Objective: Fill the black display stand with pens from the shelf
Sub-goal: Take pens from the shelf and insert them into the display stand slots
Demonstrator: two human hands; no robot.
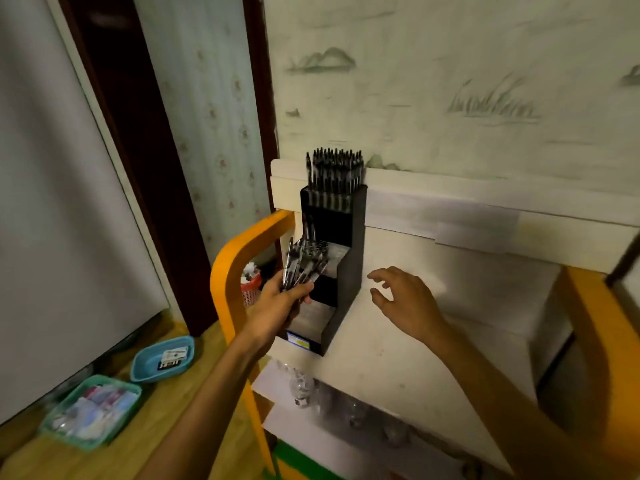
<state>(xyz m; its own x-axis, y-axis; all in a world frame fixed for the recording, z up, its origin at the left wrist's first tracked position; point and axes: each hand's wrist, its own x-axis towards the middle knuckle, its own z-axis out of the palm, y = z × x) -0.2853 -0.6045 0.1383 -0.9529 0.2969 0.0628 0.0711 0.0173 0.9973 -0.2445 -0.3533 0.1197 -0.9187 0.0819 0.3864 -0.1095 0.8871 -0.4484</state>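
Head view. Your left hand (282,301) grips a bundle of pens (303,263), fingers and thumb curled round their lower ends. The bundle's long axis runs upward and slightly rightward, away from you, with the free ends fanned over the middle tier of the black display stand (349,258); motion blur hides which end of each pen is the tip. The pens look dark with clear or silvery barrels. Your left forearm rises from the lower frame edge toward the stand's front.

The stand sits upright at the left end of the pale shelf top (398,341), beside the orange frame (239,258), stepped in tiers that rise toward the wall. Its top tier is packed with upright black pens (334,174), long axes vertical; the lowest front tier shows a pale interior.

Your right hand (403,296) hovers above the shelf just right of the stand, palm down, fingers spread and relaxed, holding nothing.

On the floor at left lie a blue tub (162,358) and a green basket (91,410).
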